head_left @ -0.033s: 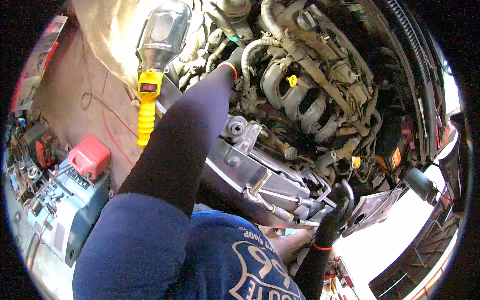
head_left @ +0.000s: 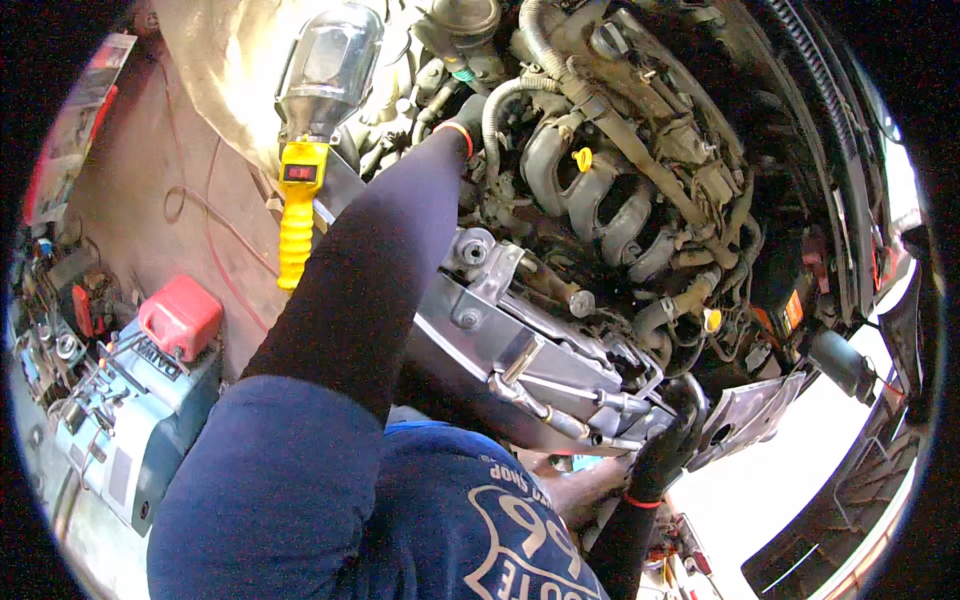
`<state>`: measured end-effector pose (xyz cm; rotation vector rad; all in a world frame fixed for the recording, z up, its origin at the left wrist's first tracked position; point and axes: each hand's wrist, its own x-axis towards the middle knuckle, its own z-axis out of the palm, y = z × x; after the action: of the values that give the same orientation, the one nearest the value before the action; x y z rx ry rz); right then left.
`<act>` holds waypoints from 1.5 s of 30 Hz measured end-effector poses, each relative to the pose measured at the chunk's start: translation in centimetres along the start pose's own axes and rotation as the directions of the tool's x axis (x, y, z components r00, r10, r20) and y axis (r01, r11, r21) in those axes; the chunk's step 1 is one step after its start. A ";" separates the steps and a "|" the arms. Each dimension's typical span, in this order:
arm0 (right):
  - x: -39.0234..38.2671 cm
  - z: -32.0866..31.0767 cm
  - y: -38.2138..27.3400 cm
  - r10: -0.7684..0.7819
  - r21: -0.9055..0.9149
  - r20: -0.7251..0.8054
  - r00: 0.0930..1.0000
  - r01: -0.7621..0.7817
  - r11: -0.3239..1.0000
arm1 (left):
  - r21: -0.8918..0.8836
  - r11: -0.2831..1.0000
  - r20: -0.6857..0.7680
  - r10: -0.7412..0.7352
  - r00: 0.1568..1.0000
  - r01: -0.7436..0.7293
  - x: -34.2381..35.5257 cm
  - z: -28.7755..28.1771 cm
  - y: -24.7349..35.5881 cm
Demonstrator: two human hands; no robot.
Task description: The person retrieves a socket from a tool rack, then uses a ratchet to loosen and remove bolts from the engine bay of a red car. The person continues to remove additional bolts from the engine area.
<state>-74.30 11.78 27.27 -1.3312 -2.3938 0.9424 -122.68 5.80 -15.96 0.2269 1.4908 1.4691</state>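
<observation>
My left hand (head_left: 462, 118), in a black glove with an orange-red cuff edge, reaches into the engine bay beside a ribbed hose (head_left: 492, 125). Its fingers are hidden among the parts. Just above it is a slender piece with a teal band (head_left: 463, 75). My right hand (head_left: 672, 435), gloved the same way, lies against the right end of the metal front crossmember (head_left: 465, 318), fingers stretched upward. A chrome rod-shaped tool (head_left: 540, 408) rests along the crossmember between my arms. The grey intake manifold (head_left: 590, 205) with a yellow ring-pull dipstick (head_left: 582, 159) lies beyond.
A caged work lamp (head_left: 298, 215) with a yellow handle hangs left of my arm. On the floor at left are a blue toolbox (head_left: 150, 430), a red case (head_left: 180, 315) and a thin red hose (head_left: 232, 235). A side mirror (head_left: 840, 365) juts out at right.
The dark elongated piece above my left hand has shifted, uncovering more of the round part behind it. My right hand has turned slightly on the crossmember. My left hand stays in place.
</observation>
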 end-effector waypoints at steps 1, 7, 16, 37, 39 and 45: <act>-1.9 -0.6 1.1 0.143 0.024 -0.088 0.986 -0.141 0.990 | -0.026 0.997 0.058 0.075 0.995 -0.074 1.0 -0.6 -1.4; -9.4 -2.6 2.6 0.159 0.196 -0.270 0.950 -0.107 0.975 | 0.478 0.878 -0.001 -0.033 0.999 0.029 1.1 -2.5 -4.0; -14.6 -2.2 2.2 0.220 0.159 -0.278 0.935 -0.181 0.971 | 0.927 0.290 -0.241 -0.027 0.970 0.239 -1.1 -2.6 -2.8; -12.0 1.1 -1.2 -0.062 0.315 -0.378 0.924 0.191 0.929 | 0.828 0.442 -0.031 0.651 0.758 -0.346 -25.9 2.2 19.8; -11.7 1.6 -2.0 -0.064 0.396 -0.351 0.934 0.209 0.894 | 0.781 0.432 0.025 0.699 0.715 -0.450 -31.4 5.3 21.3; -12.7 4.1 -4.4 -0.196 0.439 -0.108 0.975 0.224 0.870 | 0.329 0.858 0.327 0.289 0.900 -0.395 -48.4 16.3 20.3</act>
<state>-72.21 -2.12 28.11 -0.8923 -2.0465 1.2690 -96.93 -13.11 28.73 0.9459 1.5579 1.3315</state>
